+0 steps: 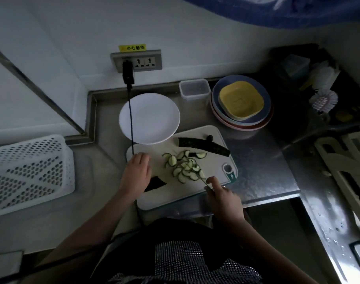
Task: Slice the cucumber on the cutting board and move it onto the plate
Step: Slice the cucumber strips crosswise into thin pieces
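cucumber slices (185, 166): heaped mid cutting board (214, 140) | uncut cucumber length (203, 145): far edge of board | right hand (224, 198): curled round knife (201, 179), blade in slices | left hand (137, 173): flat, fingers straight, on board's left | plate (149, 118): bare, touching board's far-left corner

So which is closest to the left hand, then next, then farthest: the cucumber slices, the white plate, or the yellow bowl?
From the left hand, in the head view:
1. Cucumber slices, just to its right on the cutting board.
2. White plate, behind the board.
3. Yellow bowl, far back right, on stacked plates.
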`<state>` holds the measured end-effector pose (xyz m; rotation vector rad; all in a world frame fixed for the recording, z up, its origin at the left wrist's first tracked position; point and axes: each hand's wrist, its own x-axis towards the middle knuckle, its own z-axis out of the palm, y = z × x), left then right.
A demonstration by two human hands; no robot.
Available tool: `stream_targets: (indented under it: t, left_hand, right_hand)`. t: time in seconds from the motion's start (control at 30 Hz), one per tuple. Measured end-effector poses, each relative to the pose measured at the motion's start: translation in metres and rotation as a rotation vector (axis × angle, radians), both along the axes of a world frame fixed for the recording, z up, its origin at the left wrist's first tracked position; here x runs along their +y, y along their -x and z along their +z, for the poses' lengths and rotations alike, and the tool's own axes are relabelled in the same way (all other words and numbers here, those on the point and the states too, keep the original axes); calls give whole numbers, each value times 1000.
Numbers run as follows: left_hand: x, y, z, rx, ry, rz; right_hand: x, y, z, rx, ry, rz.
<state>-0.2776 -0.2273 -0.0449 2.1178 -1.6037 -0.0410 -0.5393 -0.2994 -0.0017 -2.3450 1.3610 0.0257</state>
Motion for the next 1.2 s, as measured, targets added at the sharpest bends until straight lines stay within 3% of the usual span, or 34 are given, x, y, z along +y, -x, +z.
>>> stream_targets:
  t: [0.1,0.23,0.47,0.7,1.2]
  left_hand:
    - [25,6,-14,-1,-101,-152]
    - [37,11,-28,-132,-196,-252]
    - [40,10,-31,-108,-161,-205]
    - [34,26,-15,-42,-99,-190]
    - [36,26,-21,-203,-73,-339]
  right_hand:
    - [9,-25,3,-78,-97,-4]
    - [18,-52,2,-56,-167,87]
    - [32,-61,-1,61,-107,320]
    - [33,-56,-4,70,-130,247]
    - [35,-52,-3,183,-37,339]
